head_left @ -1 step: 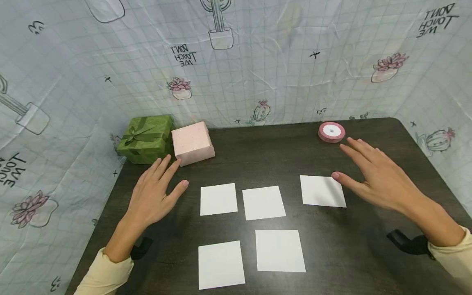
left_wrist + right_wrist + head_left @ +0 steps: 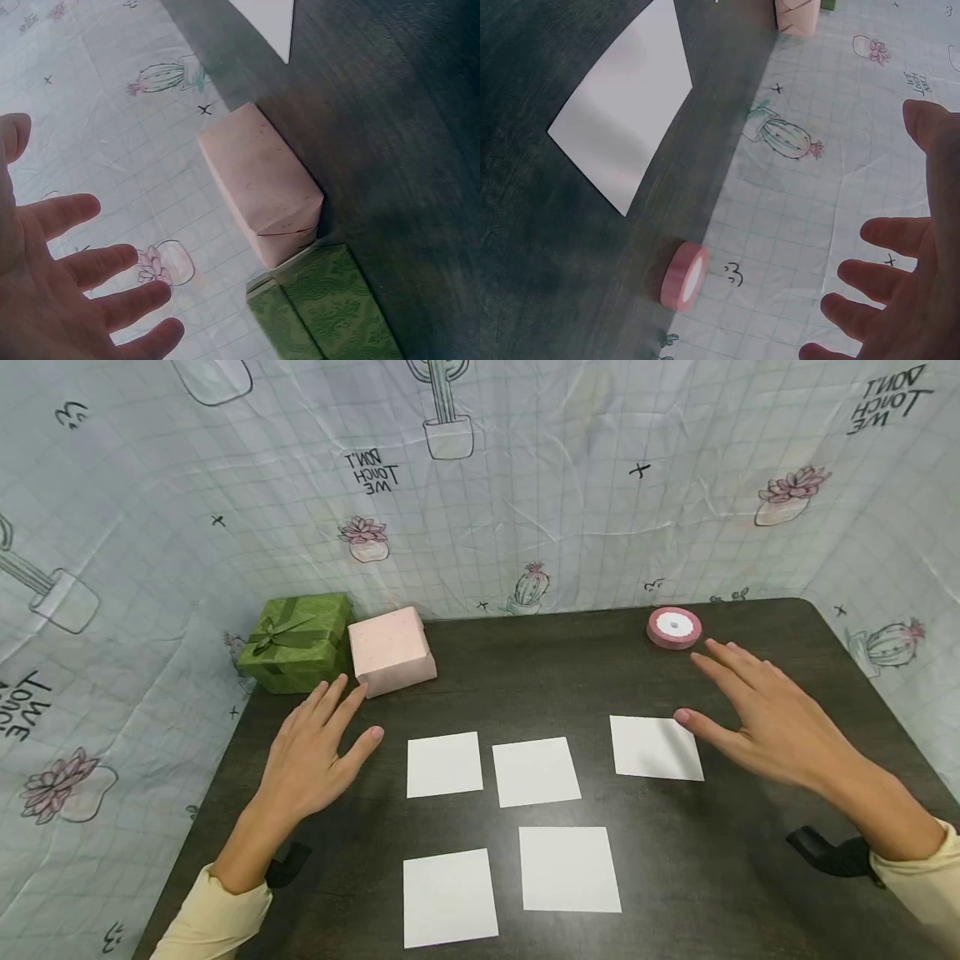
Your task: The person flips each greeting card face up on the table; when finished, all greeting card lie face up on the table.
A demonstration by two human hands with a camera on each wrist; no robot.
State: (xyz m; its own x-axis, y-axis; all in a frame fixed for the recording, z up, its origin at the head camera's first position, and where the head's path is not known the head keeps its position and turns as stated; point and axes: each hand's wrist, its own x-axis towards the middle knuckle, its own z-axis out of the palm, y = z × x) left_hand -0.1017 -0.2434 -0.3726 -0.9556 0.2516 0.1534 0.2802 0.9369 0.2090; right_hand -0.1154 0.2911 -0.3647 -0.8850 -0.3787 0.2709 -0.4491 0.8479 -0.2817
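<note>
My left hand hovers with spread fingers over the left of the dark table, nearest a pink wrapped box and a green gift box with a bow. Neither box is held; both also show in the left wrist view. On the other side my right hand is held out flat, fingers extended and nothing in them. Its thumb overlaps a white paper card in the head view. Just beyond its fingertips lies a pink ribbon roll with a white centre.
Several more white cards lie on the table, among them a back-left card, a back-middle card, a front-left card and a front-right card. A printed cloth hangs behind the table and along its sides.
</note>
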